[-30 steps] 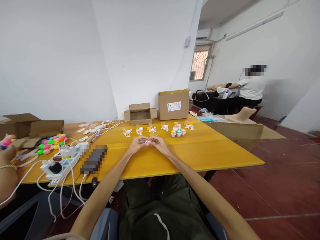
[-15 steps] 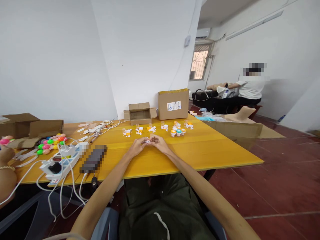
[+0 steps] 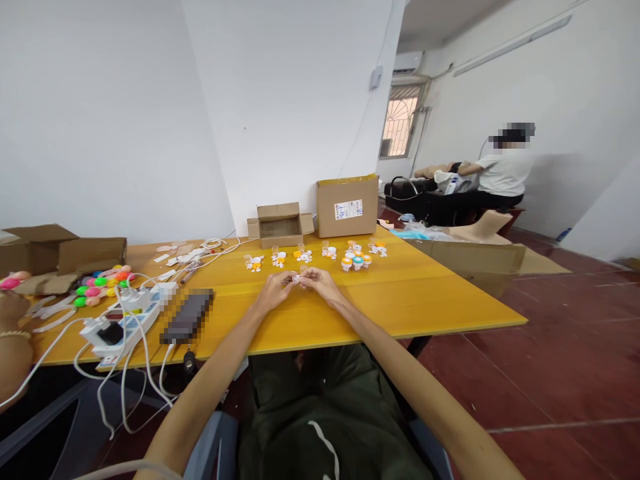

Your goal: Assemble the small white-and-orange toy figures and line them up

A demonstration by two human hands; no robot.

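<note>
Between my fingertips is a small white part with dark marks [image 3: 297, 279], too small to make out fully. My left hand [image 3: 276, 291] pinches it from the left, and my right hand [image 3: 320, 285] grips it from the right. Both hands are just above the yellow wooden table [image 3: 390, 310]. Behind them lie several little groups of white and orange plastic parts [image 3: 255, 264], with small clear cups [image 3: 325, 245] beside some. To the right of my hands stands a cluster of white pieces with orange and teal tops [image 3: 357, 263].
A small open carton [image 3: 281, 233] and a taped cardboard box [image 3: 347, 210] stand at the back. On the left are a phone [image 3: 187, 316], a power strip [image 3: 135, 327] with cables, and colourful balls [image 3: 100, 288]. Another person's arm [image 3: 14, 347] is at the far left; a person [image 3: 505, 173] sits at the back right.
My fingers have shifted slightly around the small white part, which now shows more between the fingertips. My right hand's fingers have changed their grip a little. The other things stay in place.
</note>
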